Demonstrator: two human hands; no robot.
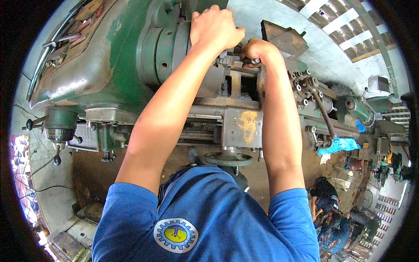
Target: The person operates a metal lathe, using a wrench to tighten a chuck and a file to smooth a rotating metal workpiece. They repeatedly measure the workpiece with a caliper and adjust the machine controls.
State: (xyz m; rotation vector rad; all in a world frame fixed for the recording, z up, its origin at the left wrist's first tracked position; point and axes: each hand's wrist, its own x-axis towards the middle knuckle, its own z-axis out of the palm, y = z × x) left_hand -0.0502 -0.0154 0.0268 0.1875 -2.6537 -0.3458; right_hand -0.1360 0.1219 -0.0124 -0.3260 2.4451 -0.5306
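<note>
Green metal lathe (87, 83), chuck (164, 54) upper left of centre. Left hand (217, 28) at chuck's edge — fingers curled, cannot tell if holding. Right hand (260, 49) wrapped around dark handle (253, 61), right of chuck. Handling seems midway — hands engaged, amount left unclear.

Bright glare streaks the green housing (98, 72); fisheye distortion bends the edges.
</note>
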